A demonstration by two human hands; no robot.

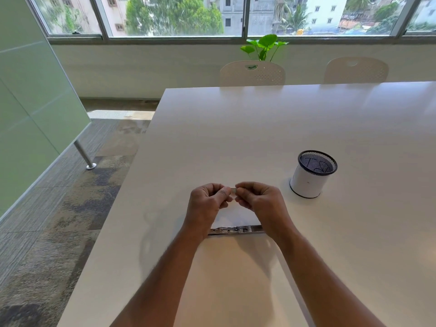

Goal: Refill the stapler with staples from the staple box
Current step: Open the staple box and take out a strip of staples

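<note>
My left hand [207, 204] and my right hand [259, 199] meet above the white table [236, 138], fingertips pinched together on a small pale piece [233, 190] that looks like a strip of staples; most of it is hidden by my fingers. Below my hands the stapler [236, 230] lies flat on the table, opened out, its metal channel facing up and running left to right between my wrists. Its left end is covered by my left wrist. I cannot make out a staple box in this view.
A mesh pen holder [313, 173] with a white body stands on the table to the right of my hands. Two white chairs [252, 73] sit at the far edge. The table's left edge [122, 185] drops to carpet floor.
</note>
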